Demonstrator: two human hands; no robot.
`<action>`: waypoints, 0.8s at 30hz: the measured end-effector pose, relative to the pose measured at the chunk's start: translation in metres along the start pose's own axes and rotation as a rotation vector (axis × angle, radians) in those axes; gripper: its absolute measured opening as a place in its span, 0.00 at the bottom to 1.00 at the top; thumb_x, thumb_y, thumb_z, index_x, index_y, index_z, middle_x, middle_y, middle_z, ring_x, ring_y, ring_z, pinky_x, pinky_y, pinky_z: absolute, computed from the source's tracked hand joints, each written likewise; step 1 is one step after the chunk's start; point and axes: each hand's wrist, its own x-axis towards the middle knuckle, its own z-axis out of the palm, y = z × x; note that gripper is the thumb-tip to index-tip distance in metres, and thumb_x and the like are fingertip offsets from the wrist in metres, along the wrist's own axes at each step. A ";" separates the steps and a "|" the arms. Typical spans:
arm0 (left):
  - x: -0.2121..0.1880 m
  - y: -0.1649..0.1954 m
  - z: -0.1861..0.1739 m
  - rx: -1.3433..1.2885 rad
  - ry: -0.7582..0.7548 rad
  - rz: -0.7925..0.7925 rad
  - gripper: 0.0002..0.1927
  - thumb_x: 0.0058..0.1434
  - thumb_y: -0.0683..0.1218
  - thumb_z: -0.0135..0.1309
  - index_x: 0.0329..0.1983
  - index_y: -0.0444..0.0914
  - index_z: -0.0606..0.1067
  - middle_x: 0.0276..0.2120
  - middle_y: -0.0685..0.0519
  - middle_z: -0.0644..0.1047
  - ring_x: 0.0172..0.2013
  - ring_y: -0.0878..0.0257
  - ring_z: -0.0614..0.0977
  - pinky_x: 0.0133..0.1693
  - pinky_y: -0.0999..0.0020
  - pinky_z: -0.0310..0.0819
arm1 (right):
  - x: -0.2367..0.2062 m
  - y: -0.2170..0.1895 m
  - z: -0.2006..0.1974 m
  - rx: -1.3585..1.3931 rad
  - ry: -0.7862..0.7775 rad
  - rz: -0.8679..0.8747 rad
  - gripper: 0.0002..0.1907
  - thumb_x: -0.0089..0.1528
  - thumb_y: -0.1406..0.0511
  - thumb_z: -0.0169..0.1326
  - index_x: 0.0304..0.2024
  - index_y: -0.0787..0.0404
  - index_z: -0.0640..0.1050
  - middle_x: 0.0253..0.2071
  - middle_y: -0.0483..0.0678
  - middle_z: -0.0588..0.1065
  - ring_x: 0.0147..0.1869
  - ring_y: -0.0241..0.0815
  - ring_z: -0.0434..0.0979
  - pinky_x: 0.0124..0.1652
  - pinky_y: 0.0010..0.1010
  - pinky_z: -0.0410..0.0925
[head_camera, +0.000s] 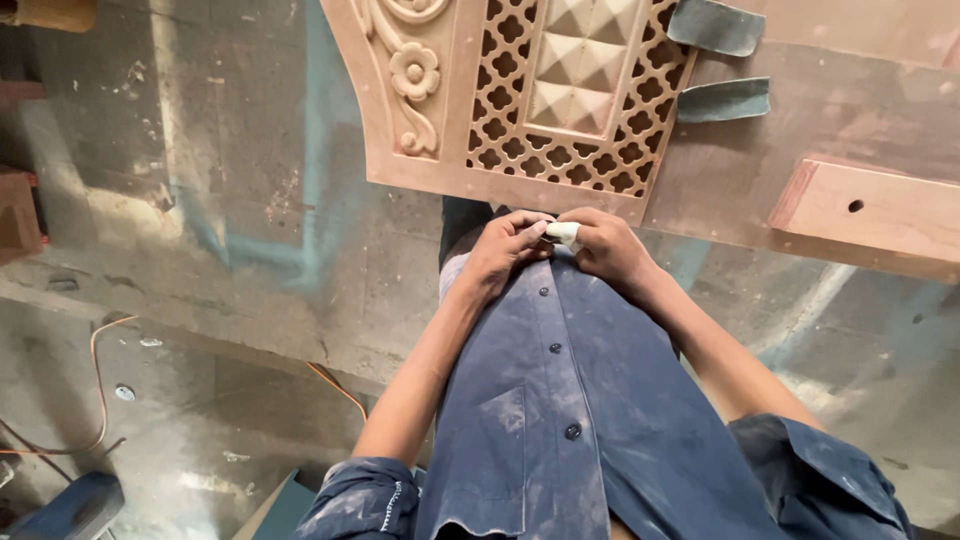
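Dusty concrete floor (230, 200) lies below; both hands, left hand (503, 250) and right hand (606, 247), pinch a small white piece (565, 233) in their grip beside the carved wooden panel (500, 90)

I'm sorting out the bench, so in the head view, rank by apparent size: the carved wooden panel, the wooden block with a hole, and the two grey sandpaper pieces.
1. carved wooden panel
2. wooden block
3. The upper sandpaper piece and lower sandpaper piece look alike; no ranking between them.
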 end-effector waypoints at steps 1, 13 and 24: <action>0.000 0.003 0.000 -0.023 -0.013 0.006 0.12 0.68 0.42 0.54 0.52 0.32 0.77 0.41 0.52 0.81 0.37 0.66 0.82 0.40 0.73 0.79 | 0.002 0.000 0.000 0.002 0.008 -0.020 0.22 0.51 0.77 0.55 0.49 0.65 0.78 0.49 0.55 0.78 0.51 0.56 0.80 0.50 0.39 0.74; 0.036 -0.015 -0.004 -0.131 0.045 0.092 0.08 0.69 0.42 0.53 0.44 0.32 0.78 0.36 0.51 0.81 0.36 0.64 0.82 0.42 0.71 0.77 | 0.005 -0.004 0.000 -0.153 0.056 -0.124 0.21 0.51 0.77 0.56 0.48 0.67 0.79 0.49 0.56 0.77 0.51 0.56 0.79 0.48 0.39 0.74; 0.031 0.017 0.012 0.194 0.554 0.432 0.11 0.72 0.46 0.50 0.47 0.33 0.77 0.36 0.51 0.82 0.38 0.67 0.80 0.43 0.71 0.73 | 0.053 0.029 0.013 -0.476 0.244 -0.042 0.04 0.59 0.75 0.56 0.37 0.69 0.77 0.38 0.54 0.71 0.44 0.55 0.73 0.43 0.44 0.69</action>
